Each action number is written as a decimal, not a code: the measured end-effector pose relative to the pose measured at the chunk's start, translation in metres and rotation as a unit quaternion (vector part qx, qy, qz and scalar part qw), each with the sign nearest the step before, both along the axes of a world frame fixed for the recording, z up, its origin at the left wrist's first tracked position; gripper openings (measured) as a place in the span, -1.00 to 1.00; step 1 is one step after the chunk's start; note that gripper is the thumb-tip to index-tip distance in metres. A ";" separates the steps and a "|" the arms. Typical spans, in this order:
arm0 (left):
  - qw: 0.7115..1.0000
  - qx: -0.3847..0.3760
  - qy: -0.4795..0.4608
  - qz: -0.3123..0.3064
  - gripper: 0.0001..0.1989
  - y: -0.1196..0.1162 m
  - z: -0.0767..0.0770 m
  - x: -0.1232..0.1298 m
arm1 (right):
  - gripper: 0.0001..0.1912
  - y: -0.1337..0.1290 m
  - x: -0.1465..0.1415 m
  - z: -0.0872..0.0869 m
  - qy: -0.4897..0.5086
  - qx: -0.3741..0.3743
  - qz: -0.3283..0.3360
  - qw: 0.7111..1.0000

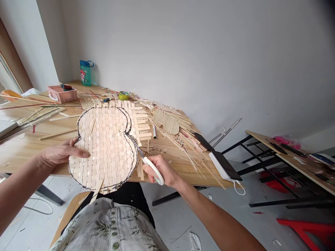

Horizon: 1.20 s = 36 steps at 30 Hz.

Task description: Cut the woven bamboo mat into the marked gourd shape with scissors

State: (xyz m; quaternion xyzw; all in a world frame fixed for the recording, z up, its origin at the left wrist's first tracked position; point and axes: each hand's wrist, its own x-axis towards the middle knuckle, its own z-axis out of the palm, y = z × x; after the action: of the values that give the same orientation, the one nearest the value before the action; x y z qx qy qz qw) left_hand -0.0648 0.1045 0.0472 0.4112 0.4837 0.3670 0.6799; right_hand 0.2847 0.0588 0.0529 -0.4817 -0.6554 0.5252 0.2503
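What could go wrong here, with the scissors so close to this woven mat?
The scissors in the right hand sit at the drawn outline's narrow waist, so a slip could cut past the line into the woven mat. Cut strips might loosen, since the left hand presses only one side. The mat overhangs the table, so it could sag or shift.

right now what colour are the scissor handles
The scissor handles are white, as the head view shows.

The wooden surface (62, 122) carries a pink tray (62, 94), a green bottle (85, 73), a roll of tape (124, 95), a marker (154, 131), a small woven piece (166, 121) and many scattered thin strips (180, 153).
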 end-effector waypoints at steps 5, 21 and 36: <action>1.000 -0.006 -0.005 0.012 -0.52 0.002 0.001 0.001 | -0.74 0.008 0.002 -0.006 -0.013 0.000 -0.006 1.000; 0.999 0.024 -0.020 -0.042 -0.52 0.007 -0.009 -0.004 | -0.67 0.029 0.013 0.002 0.027 -0.059 0.102 0.993; 0.997 0.027 -0.025 -0.074 -0.48 0.004 -0.012 -0.005 | -0.74 0.032 0.006 0.003 -0.034 -0.005 0.084 0.996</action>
State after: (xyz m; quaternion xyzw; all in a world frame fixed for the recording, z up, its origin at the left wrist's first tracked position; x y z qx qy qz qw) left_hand -0.0701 0.1083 0.0348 0.4549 0.4246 0.3391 0.7056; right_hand 0.2904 0.0911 0.0559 -0.4440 -0.6987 0.5311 0.1807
